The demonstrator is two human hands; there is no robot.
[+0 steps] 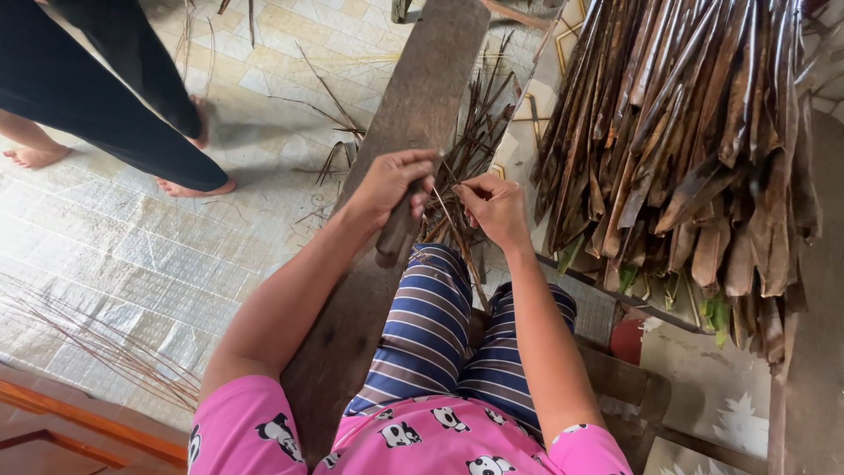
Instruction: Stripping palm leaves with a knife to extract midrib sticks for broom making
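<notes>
My left hand [394,180] grips a dark knife handle [396,236] that rests against a long brown wooden plank [422,79]. My right hand [494,208] pinches a thin pale leaf rib [447,211] and holds it against the knife. Both hands meet just above my knees, which are in blue striped trousers [431,325]. Dry brown leaf strips [475,132] lie in a loose pile beyond my hands.
A big bundle of dried brown palm leaves [694,132] leans at the right. Thin stripped ribs [97,343] lie on the woven floor mat [132,255] at the left. Another person's bare feet and dark trousers [105,97] stand at the top left.
</notes>
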